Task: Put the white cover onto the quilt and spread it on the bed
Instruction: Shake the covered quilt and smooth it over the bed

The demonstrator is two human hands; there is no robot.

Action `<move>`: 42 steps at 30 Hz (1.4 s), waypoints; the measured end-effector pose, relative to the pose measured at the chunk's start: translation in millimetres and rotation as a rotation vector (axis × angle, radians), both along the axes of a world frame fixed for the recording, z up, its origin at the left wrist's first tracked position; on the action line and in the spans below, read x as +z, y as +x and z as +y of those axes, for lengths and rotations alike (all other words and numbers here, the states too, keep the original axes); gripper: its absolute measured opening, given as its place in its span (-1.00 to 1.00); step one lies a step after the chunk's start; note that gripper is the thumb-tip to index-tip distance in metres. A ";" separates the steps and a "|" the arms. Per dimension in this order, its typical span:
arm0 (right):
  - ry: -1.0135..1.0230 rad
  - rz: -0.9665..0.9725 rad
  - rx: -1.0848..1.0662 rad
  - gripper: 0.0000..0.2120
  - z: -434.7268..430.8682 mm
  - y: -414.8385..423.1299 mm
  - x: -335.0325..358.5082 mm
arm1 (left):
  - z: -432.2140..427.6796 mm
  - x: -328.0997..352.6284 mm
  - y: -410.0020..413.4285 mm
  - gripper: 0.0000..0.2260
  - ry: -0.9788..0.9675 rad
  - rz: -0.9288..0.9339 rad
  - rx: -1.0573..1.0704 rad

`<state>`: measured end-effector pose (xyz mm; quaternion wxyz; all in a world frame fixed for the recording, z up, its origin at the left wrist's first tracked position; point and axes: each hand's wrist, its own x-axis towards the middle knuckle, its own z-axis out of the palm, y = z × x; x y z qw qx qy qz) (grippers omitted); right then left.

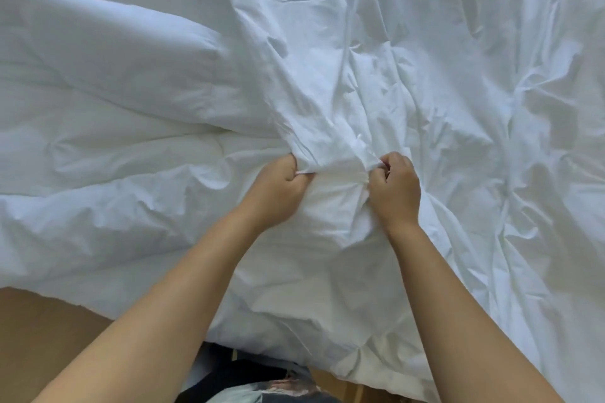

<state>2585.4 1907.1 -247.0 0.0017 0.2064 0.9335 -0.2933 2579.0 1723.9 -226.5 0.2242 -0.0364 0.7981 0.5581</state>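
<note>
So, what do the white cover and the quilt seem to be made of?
The white cover looks like thin woven cotton or a blend, matte: many fine, sharp creases. The quilt looks like a padded textile with soft fill and a smooth matte shell: its folds are broad, rounded and puffy. The exact fibres cannot be told.

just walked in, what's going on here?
A person is fitting a white cover over a quilt. The left hand and the right hand each grip a bunched piece of the cover's edge, close together near the middle. The cover lies crumpled over the right side. The puffy quilt on the left looks bare, so the job isn't finished.
</note>
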 end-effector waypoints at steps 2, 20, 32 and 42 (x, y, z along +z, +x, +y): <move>0.023 -0.086 -0.033 -0.83 8.8 -0.6 -2.3 | -14.7 14.4 1.5 -0.85 0.093 -0.063 -0.001; -0.557 0.052 -0.319 -0.77 -84.1 18.1 33.4 | -25.8 17.3 -7.5 -0.67 0.510 -0.417 -0.065; -0.674 0.046 -0.507 -0.71 -51.7 27.4 49.1 | 2.7 -4.9 8.4 -0.50 -0.176 0.136 -0.385; -0.458 -0.102 -0.018 -0.59 -118.2 51.5 8.8 | -2.9 34.2 -10.4 -0.91 -0.038 -0.311 0.032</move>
